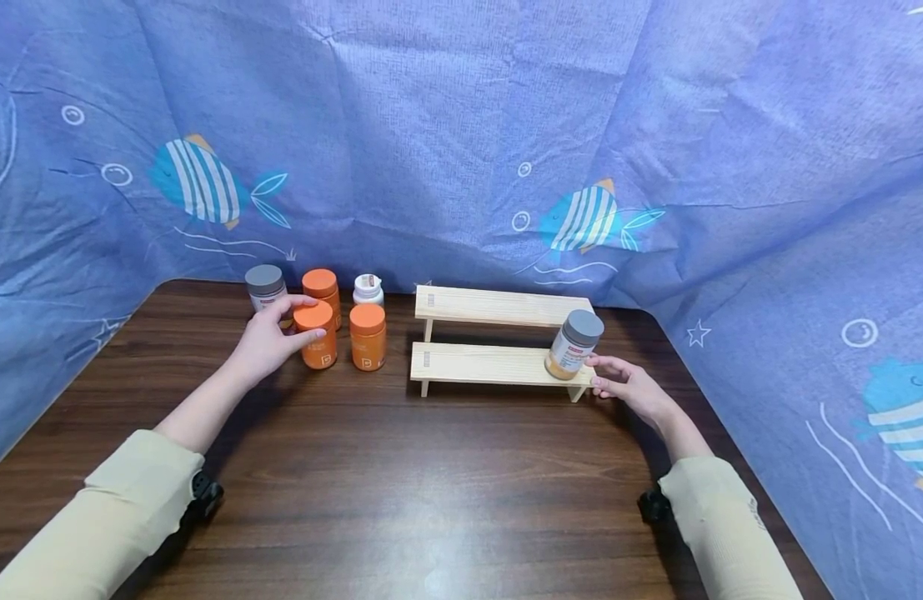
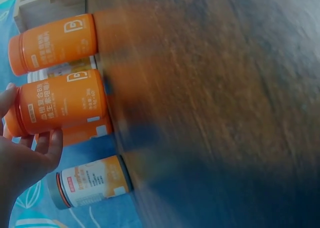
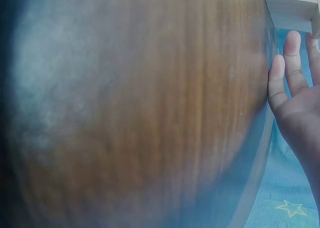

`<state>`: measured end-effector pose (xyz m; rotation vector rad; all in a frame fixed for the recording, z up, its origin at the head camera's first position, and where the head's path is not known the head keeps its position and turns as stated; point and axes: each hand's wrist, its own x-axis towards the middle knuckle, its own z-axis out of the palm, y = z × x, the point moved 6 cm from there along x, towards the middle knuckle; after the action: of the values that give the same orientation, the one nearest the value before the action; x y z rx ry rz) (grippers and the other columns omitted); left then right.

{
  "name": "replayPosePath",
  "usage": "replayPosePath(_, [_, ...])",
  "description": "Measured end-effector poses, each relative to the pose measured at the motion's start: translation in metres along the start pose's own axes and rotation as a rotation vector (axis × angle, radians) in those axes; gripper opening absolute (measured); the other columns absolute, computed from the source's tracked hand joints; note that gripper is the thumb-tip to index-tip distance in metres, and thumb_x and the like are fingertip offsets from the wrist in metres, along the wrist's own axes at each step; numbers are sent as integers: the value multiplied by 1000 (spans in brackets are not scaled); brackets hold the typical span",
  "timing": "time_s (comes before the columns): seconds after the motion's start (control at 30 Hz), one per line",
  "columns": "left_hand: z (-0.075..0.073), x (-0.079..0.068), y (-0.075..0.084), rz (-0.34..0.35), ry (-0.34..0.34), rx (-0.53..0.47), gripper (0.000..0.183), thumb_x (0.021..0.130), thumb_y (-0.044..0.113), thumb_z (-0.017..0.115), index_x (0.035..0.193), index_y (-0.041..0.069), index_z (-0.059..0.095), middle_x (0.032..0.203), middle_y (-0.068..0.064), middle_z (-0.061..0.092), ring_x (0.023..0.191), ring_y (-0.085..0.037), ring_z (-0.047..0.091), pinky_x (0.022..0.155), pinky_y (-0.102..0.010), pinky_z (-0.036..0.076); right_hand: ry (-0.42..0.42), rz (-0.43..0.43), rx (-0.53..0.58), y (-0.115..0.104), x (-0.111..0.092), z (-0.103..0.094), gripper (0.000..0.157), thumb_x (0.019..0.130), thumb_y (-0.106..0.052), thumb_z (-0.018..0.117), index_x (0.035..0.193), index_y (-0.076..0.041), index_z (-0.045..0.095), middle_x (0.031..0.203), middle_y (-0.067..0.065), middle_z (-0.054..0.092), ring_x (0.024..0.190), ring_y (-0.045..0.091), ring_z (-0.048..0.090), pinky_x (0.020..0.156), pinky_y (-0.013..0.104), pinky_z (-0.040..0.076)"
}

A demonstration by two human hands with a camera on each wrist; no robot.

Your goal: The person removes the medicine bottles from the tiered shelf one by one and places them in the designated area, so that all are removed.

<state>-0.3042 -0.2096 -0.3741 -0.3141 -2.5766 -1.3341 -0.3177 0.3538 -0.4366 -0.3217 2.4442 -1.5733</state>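
My left hand (image 1: pixel 269 342) grips an orange jar (image 1: pixel 318 337) near its lid, thumb on one side and fingers round the other. Beside it stand a second orange jar (image 1: pixel 368 337) to the right and another orange jar (image 1: pixel 322 287) behind. A grey-lidded jar (image 2: pixel 92 182) stands left of them, partly covered by the hand in the head view. My right hand (image 1: pixel 632 387) is at the right end of the two-tier wooden rack (image 1: pixel 484 365), its fingertips right at the lower board's end. On that board a grey-lidded jar (image 1: pixel 574 346) stands near those fingertips.
A small white bottle (image 1: pixel 368 289) stands at the back, left of the rack. The rack's upper board (image 1: pixel 499 305) is behind the lower one. A blue fish-print cloth (image 1: pixel 431 150) hangs behind the dark wooden table (image 1: pixel 431 483) and along its sides.
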Motion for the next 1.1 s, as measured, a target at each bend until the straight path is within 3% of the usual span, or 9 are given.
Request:
replayPosePath(0.53, [2, 0, -5, -40, -40, -4, 51, 85, 21, 71, 127, 2, 48, 128, -22, 50, 117, -40, 48, 99, -59, 38, -6, 15, -6, 1, -1, 1, 46, 92, -18, 62, 130, 3, 46, 93, 1, 61, 82, 12, 61, 74, 25, 53])
replayPosePath(0.8, [2, -1, -1, -47, -48, 7, 51, 85, 19, 71, 127, 2, 48, 128, -23, 49, 118, -40, 48, 99, -59, 38, 9, 22, -1, 1, -2, 0, 41, 91, -20, 64, 126, -4, 51, 98, -3, 61, 83, 13, 61, 74, 25, 53])
replayPosePath(1.1, [-1, -2, 9, -26, -42, 21, 53, 85, 26, 71, 128, 3, 49, 129, -20, 51, 119, -39, 49, 98, -57, 40, 17, 32, -10, -1, -2, 0, 43, 90, -20, 65, 126, -2, 51, 99, 0, 61, 83, 15, 62, 74, 26, 53])
